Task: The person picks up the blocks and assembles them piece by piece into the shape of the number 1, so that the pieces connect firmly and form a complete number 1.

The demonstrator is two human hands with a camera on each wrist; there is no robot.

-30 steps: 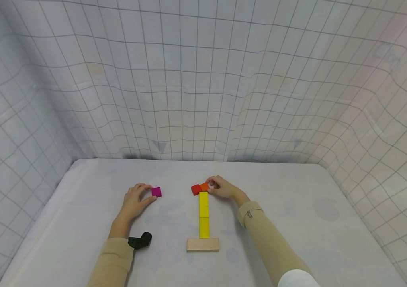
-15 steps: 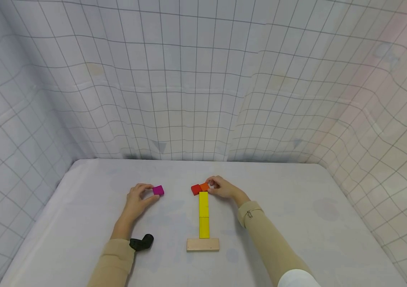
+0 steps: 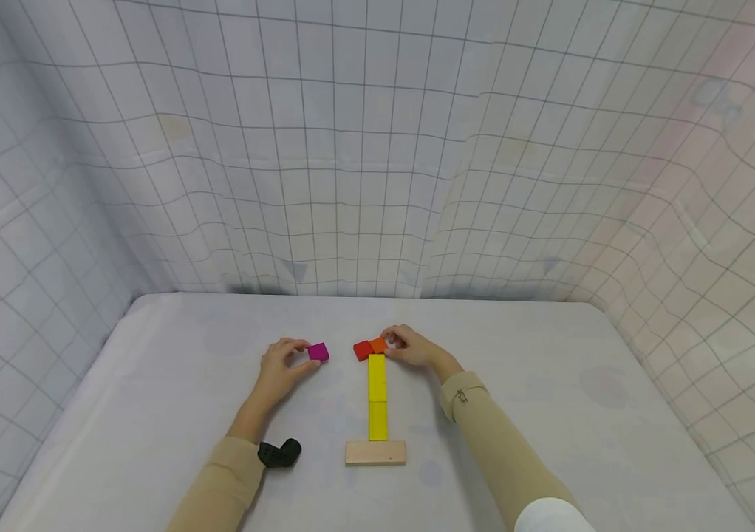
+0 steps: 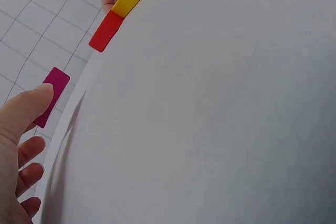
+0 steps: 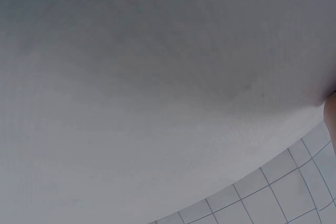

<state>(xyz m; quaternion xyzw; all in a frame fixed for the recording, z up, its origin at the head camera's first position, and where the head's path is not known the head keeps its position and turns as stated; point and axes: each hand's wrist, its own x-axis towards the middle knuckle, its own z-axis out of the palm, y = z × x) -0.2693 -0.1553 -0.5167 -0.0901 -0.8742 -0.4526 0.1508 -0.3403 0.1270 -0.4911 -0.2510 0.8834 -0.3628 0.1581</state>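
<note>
Between thumb and forefinger, my left hand (image 3: 278, 373) pinches a magenta block (image 3: 318, 352). In the left wrist view that block (image 4: 54, 95) is seen edge-on under the thumb. Right of it lies a red block (image 3: 363, 350), touching an orange block (image 3: 378, 345) at the corner. My right hand (image 3: 415, 347) pinches the orange block at its right side. Two yellow blocks (image 3: 377, 399) run end to end in a line toward me, just below the orange one. A plain wooden block (image 3: 375, 453) lies crosswise at their near end.
A white cloth covers the table (image 3: 517, 369). Behind and at both sides hang white gridded curtains (image 3: 377, 185). A black wrist camera (image 3: 280, 453) juts out from the left sleeve. The right wrist view shows mostly cloth.
My left hand has moved to the right with the magenta block, closer to the red block, and the block has turned a little. The right hand and the other blocks stay put.
</note>
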